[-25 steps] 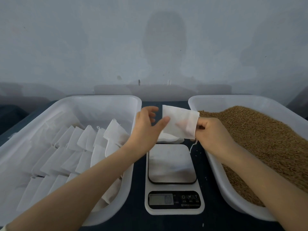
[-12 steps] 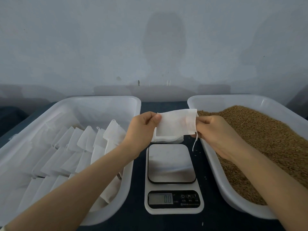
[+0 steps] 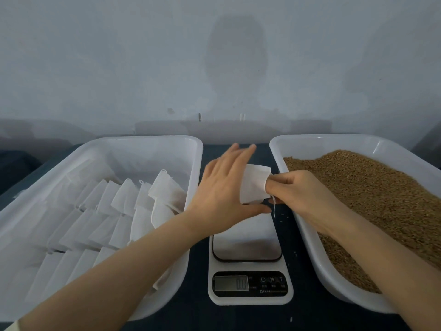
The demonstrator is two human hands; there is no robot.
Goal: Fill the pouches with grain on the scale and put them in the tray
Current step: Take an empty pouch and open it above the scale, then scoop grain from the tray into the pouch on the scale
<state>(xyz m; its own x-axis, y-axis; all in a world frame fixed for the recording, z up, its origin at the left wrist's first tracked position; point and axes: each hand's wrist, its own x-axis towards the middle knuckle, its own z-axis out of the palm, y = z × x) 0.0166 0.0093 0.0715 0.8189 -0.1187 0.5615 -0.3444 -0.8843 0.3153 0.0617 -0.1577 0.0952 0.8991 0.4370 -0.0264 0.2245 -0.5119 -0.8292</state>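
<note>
My left hand (image 3: pixel 224 187) lies spread flat against the small white fabric pouch (image 3: pixel 254 185). My right hand (image 3: pixel 303 192) pinches its mouth. Both hover above the white digital scale (image 3: pixel 248 261), in the gap between the white plastic pouch tray (image 3: pixel 152 139) and the white plastic grain tub (image 3: pixel 334 136).

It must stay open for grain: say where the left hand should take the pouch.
Probably the mouth hem of the pouch, from above: it opens rightward round the right hand, while the left hand lies flat over its closed end.
</note>
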